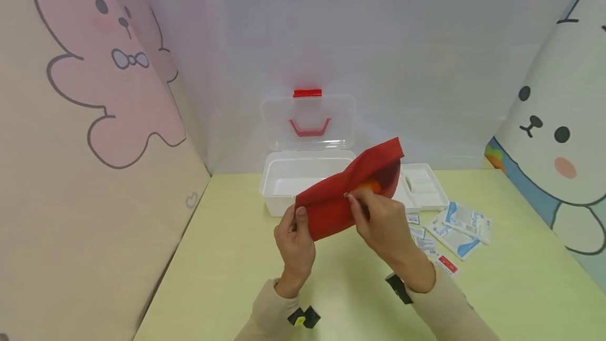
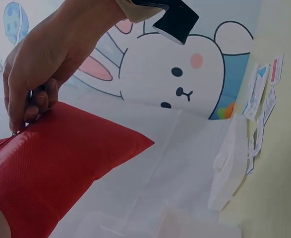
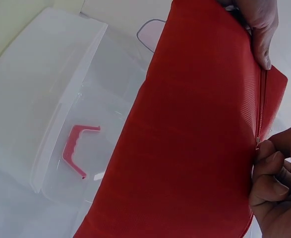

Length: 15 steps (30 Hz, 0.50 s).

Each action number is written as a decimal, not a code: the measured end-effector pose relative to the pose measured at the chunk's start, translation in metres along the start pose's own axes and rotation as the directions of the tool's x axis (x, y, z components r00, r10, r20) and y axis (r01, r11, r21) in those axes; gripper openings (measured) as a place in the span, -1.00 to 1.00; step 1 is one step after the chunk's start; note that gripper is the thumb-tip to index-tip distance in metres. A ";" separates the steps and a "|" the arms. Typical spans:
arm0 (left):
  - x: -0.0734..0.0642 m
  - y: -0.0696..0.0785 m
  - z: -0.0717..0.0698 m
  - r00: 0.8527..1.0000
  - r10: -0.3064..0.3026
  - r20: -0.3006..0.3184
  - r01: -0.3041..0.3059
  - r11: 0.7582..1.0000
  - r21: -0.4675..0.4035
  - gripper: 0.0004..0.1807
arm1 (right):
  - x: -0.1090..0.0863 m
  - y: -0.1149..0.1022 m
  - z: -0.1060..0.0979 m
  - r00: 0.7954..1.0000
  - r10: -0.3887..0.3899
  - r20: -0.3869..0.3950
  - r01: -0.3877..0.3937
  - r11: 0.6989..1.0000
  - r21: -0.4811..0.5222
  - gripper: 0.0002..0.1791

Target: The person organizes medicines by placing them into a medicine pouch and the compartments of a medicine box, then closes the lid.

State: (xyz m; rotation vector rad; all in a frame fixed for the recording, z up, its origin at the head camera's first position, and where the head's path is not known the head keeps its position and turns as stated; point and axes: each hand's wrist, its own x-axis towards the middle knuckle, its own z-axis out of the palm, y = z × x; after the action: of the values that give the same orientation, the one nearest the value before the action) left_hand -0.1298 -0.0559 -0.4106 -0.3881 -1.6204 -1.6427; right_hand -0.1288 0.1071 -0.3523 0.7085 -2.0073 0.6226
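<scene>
A red zippered pouch (image 1: 331,205) is held up over the table, tilted with its right end higher. My left hand (image 1: 295,238) grips its lower left corner, thumb on the near face. At the zipper, my right hand (image 1: 381,220) pinches the small metal zipper pull (image 1: 346,194) between thumb and finger. Right of the pull the pouch gapes, and something orange (image 1: 373,186) shows inside. Seen from the right wrist, the zipper (image 3: 261,109) is closed between the left thumb and the pull.
Behind the pouch stands an open white plastic box (image 1: 284,172), its clear lid (image 1: 307,114) raised, with a red handle. A white compartment tray (image 1: 428,188) lies to its right. Nearer are Surgipad packets (image 1: 454,236) and several small sachets (image 1: 426,246). Printed curtains enclose the table.
</scene>
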 end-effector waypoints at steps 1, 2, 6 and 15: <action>0.001 0.000 0.001 1.000 0.000 0.004 0.000 1.000 -0.007 -0.79 | 0.000 0.001 -0.001 1.000 0.007 0.000 -0.007 1.000 -0.001 -0.87; 0.001 0.000 0.001 1.000 0.000 0.008 0.000 1.000 -0.010 -0.79 | 0.000 0.002 -0.002 1.000 0.012 0.002 -0.012 1.000 -0.001 -0.86; 0.004 0.001 0.002 1.000 0.010 0.000 -0.010 1.000 0.009 -0.81 | 0.000 0.006 -0.004 1.000 0.031 -0.002 -0.031 0.999 -0.012 -0.82; 0.007 0.001 -0.002 0.998 -0.048 -0.037 0.049 0.998 0.040 -0.81 | -0.001 0.015 -0.010 0.997 0.062 -0.034 -0.063 0.997 -0.042 -0.80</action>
State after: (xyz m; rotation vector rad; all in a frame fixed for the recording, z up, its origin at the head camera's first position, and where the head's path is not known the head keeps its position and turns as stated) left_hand -0.1333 -0.0603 -0.4054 -0.2988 -1.6451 -1.6407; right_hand -0.1331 0.1245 -0.3506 0.6080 -2.0128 0.6220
